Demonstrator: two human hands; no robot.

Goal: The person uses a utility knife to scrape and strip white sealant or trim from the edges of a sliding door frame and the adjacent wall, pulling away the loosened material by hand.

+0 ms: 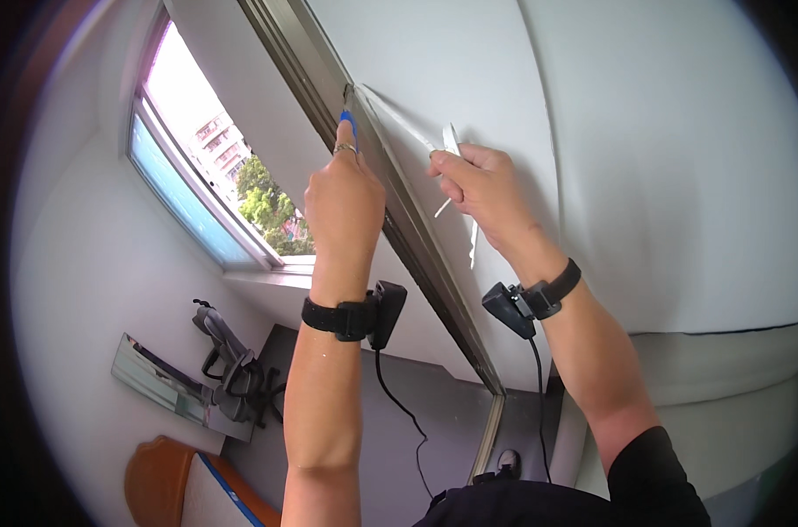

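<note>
We see the left hand (344,198) raised against the metal frame (408,220) that runs slantwise across the white panel (662,158); its fingers are clenched round a blue-handled tool (349,119), of which only the tip shows above the knuckles, pressed near the top corner of the frame. The right hand (480,189) sits just beside it on the panel side, thumb and forefinger pinching a thin white strip (416,133) that lifts away from the frame's upper corner; a loose end of it curls down past the fingers.

We judge the strip light, limp and easily torn, perhaps a protective film or tape, though at this size we cannot tell which; it wants a hold close to where it leaves the surface, between the fingertip pads, and a pull kept low along the frame. The tool seems stiff and light, best gripped well down the handle as it is.

Both wrists carry black straps with small cabled devices; a window (206,176) shows at the left, and a folded chair (232,373) below.
</note>
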